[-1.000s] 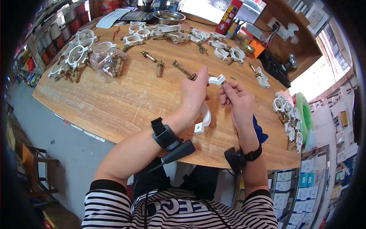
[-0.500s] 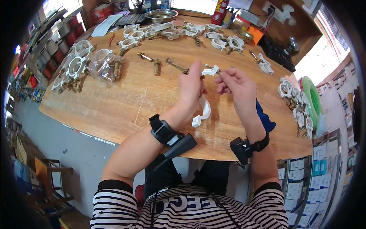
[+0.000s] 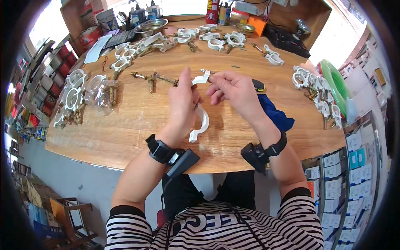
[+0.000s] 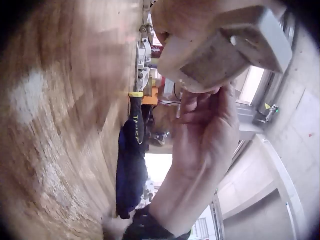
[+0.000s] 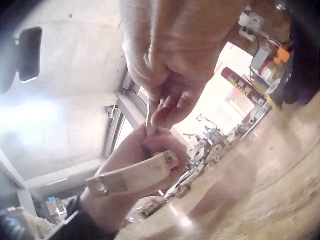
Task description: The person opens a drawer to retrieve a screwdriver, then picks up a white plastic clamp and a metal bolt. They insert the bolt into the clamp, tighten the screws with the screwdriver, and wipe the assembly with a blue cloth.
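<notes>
My left hand [image 3: 183, 98] grips a white plastic clamp half [image 3: 201, 78] just above the wooden table [image 3: 125, 121]. A thin screw [image 3: 205, 71] sticks out at the clamp's upper ear. My right hand [image 3: 228, 86] meets it there and pinches the screw [image 5: 149, 119] between thumb and fingertips. In the right wrist view the clamp half [image 5: 134, 176] shows as a flat white strip with a hole at each end. A second white curved clamp piece [image 3: 201, 123] shows below my left palm; I cannot tell whether it is held or lies on the table.
A blue cloth [image 3: 273, 112] and a yellow-and-black screwdriver [image 3: 258, 86] lie right of my hands. Loose anchor bolts [image 3: 150, 79] and a clear bag of bolts [image 3: 102, 93] lie to the left. Several white clamps [image 3: 183, 35] line the far edge, more [image 3: 316, 98] at the right.
Both hands have stayed together on the clamp half and screw. The head view has swung, so the hands and table now sit further left and lower in the frame.
</notes>
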The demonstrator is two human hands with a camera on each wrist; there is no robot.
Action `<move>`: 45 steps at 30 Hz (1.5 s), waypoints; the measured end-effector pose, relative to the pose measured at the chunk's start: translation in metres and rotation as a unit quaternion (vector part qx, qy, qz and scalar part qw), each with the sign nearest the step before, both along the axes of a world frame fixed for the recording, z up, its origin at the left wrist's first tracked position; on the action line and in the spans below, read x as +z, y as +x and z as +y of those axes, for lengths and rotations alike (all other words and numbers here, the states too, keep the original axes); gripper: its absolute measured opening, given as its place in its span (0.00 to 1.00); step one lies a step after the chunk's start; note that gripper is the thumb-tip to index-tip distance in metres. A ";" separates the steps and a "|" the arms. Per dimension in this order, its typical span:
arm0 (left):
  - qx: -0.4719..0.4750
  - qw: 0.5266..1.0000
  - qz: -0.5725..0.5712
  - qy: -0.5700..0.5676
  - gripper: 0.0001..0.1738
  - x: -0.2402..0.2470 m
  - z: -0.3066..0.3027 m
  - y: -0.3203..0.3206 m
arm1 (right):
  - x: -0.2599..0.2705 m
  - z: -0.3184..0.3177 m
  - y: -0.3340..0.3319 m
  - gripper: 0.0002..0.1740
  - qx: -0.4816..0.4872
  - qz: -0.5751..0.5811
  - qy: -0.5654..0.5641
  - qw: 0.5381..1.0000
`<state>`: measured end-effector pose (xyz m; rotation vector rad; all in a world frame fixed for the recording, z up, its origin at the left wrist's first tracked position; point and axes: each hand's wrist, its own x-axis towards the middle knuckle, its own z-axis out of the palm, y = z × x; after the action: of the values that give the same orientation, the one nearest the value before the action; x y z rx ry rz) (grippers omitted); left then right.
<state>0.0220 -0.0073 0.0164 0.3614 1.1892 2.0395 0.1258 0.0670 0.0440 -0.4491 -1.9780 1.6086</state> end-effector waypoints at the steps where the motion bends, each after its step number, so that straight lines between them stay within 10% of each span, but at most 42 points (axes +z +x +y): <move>1: 0.000 1.000 0.003 0.008 0.20 0.000 0.000 0.000 | 0.003 -0.001 0.001 0.15 0.008 -0.007 -0.067 0.998; 8: 0.000 1.000 0.014 0.010 0.20 0.003 0.000 0.001 | 0.000 0.006 0.003 0.17 0.121 -0.019 -0.211 0.970; 11: -0.024 1.000 -0.016 0.011 0.20 0.003 -0.001 0.000 | -0.006 0.004 0.000 0.18 0.069 -0.027 -0.008 0.997; 13: -0.098 0.990 -0.095 0.026 0.19 -0.001 0.000 -0.003 | -0.013 0.008 -0.004 0.19 -0.066 0.068 0.444 0.891; 14: -0.098 0.990 -0.095 0.026 0.19 -0.002 0.000 -0.004 | -0.014 0.008 -0.003 0.19 -0.067 0.068 0.444 0.891; 17: -0.086 0.993 -0.064 0.043 0.19 -0.001 -0.001 -0.003 | -0.008 0.005 -0.001 0.19 -0.063 0.065 0.382 0.920; 19: -0.052 0.998 -0.025 0.029 0.18 0.004 -0.002 -0.001 | 0.004 0.000 0.003 0.19 0.044 -0.061 -0.009 0.997; 23: -0.041 0.999 0.000 0.017 0.18 0.006 -0.002 0.000 | 0.001 0.000 0.003 0.19 0.099 -0.015 -0.166 0.981; 26: -0.064 0.997 -0.020 0.025 0.18 0.005 -0.003 -0.001 | -0.007 0.003 0.000 0.19 0.059 -0.008 0.008 0.998; 28: -0.093 0.993 -0.069 0.025 0.18 0.005 -0.004 0.000 | -0.013 0.011 -0.003 0.17 -0.088 0.093 0.552 0.824; 29: -0.093 0.993 -0.069 0.024 0.18 0.003 -0.004 -0.001 | -0.014 0.011 -0.004 0.17 -0.088 0.093 0.551 0.825; 32: -0.103 0.991 -0.070 0.051 0.18 0.002 -0.003 -0.002 | -0.012 0.004 -0.001 0.16 -0.083 0.071 0.463 0.879; 33: -0.082 0.995 -0.041 0.041 0.18 0.005 -0.004 -0.002 | -0.003 -0.001 0.001 0.17 0.005 0.019 0.172 0.985; 34: -0.060 0.998 -0.013 0.029 0.18 0.008 -0.005 -0.003 | 0.002 -0.004 0.002 0.17 0.095 -0.036 -0.138 0.985; 38: -0.040 0.999 0.028 0.022 0.18 0.008 -0.003 -0.004 | 0.005 0.002 0.008 0.16 0.172 0.004 -0.316 0.933; 41: -0.055 0.997 0.041 0.031 0.19 0.012 -0.006 -0.003 | 0.003 -0.002 0.007 0.13 0.139 0.009 -0.177 0.974; 42: -0.075 0.997 0.009 0.033 0.19 0.013 -0.007 -0.002 | 0.002 -0.005 0.006 0.12 0.062 0.000 0.051 0.997; 45: -0.121 0.991 -0.056 0.030 0.20 0.009 -0.006 -0.005 | -0.004 0.003 0.003 0.11 -0.076 0.020 0.468 0.880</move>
<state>0.0165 -0.0134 0.0255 0.3951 0.9692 1.8612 0.1284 0.0700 0.0404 -0.1600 -2.3215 0.4204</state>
